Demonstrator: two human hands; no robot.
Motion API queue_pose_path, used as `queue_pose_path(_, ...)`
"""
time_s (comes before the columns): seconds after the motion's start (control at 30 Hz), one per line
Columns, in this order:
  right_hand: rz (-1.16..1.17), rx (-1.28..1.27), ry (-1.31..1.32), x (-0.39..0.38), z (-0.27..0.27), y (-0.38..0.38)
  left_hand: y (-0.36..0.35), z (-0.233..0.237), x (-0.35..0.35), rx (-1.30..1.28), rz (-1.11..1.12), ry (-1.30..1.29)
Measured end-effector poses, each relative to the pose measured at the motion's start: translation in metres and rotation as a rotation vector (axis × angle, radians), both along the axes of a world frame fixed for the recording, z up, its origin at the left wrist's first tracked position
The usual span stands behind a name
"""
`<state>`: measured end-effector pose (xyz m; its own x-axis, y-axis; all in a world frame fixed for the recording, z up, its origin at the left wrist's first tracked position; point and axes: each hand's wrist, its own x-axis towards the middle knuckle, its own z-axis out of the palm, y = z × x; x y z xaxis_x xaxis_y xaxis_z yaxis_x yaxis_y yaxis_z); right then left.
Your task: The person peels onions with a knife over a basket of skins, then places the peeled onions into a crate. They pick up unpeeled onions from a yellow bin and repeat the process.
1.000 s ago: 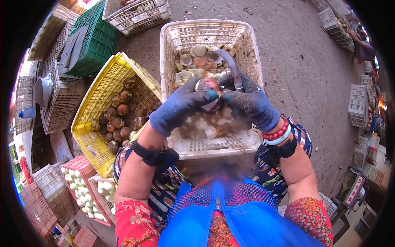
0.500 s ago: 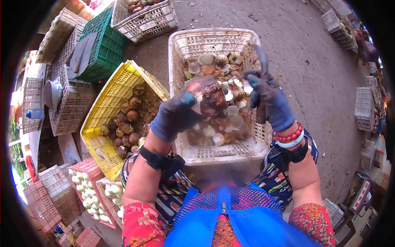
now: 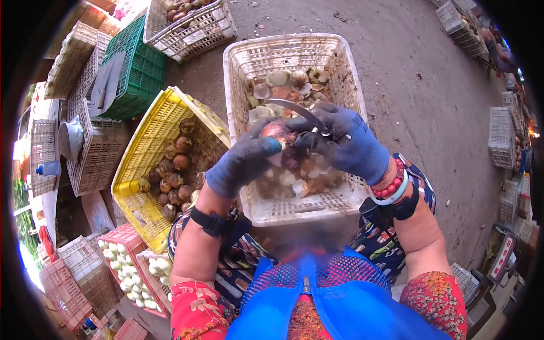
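Note:
Both hands wear dark blue gloves. My left hand [image 3: 243, 161] grips a round brown-purple fruit [image 3: 281, 136] over a white plastic crate [image 3: 294, 204]. My right hand [image 3: 345, 144] holds a curved knife [image 3: 297, 109], its blade lying across the top of the fruit. Both hands meet above the crate, which holds cut shells and pale peelings [image 3: 286, 85]. A red bead bracelet and a white band circle my right wrist.
A tilted yellow crate [image 3: 141, 147] of unpeeled brown fruit sits left of the white one. Pink crates [image 3: 127, 263] of white peeled pieces lie at lower left. Green, grey and white crates stand behind. Bare concrete stretches right, with more stacked crates along the far right edge.
My right hand, lifted away with the knife half a second ago, has come back onto the fruit. The left hand has lowered the fruit slightly over the crate.

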<state>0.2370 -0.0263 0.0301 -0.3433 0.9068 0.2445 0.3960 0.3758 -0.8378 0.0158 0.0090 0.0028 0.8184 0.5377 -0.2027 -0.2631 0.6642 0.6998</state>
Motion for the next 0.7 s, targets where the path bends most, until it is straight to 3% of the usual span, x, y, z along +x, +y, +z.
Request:
queue_pose_path(0.03, 0.051, 0.044, -0.036, 0.002, 0.002, 0.001, 0.000, 0.005, -0.001, 0.009, -0.093, 0.009)
queue_pose_path(0.1, 0.151, 0.133, -0.110, 0.006, 0.005, 0.003, -0.008, 0.002, -0.001, -0.071, -0.018, -0.004)
queue_pose_path(0.2, 0.055, 0.319, -0.166, -0.002, -0.010, 0.000, -0.014, -0.006, -0.001, -0.148, 0.061, 0.007)
queue_pose_path(0.3, -0.225, 0.164, -0.119, -0.011, -0.008, -0.009, -0.017, 0.001, 0.001, -0.171, 0.153, -0.045)
queue_pose_path(0.33, -0.288, -0.060, 0.072, -0.014, -0.007, -0.010, -0.018, 0.005, 0.002, -0.173, 0.191, -0.078)
queue_pose_path(0.4, -0.399, -0.520, 0.456, -0.019, -0.006, -0.011, -0.008, -0.009, 0.001, 0.060, 0.113, 0.011)
queue_pose_path(0.47, -0.372, -0.695, 0.656, -0.020, 0.001, -0.011, -0.008, -0.020, 0.000, 0.136, 0.091, 0.012)
queue_pose_path(0.6, -0.262, -0.938, 0.955, -0.015, -0.004, -0.008, -0.012, -0.022, -0.002, -0.078, 0.142, -0.171)
queue_pose_path(0.7, -0.291, -0.927, 1.319, 0.005, -0.013, 0.009, -0.010, -0.015, -0.006, -0.096, 0.192, -0.174)
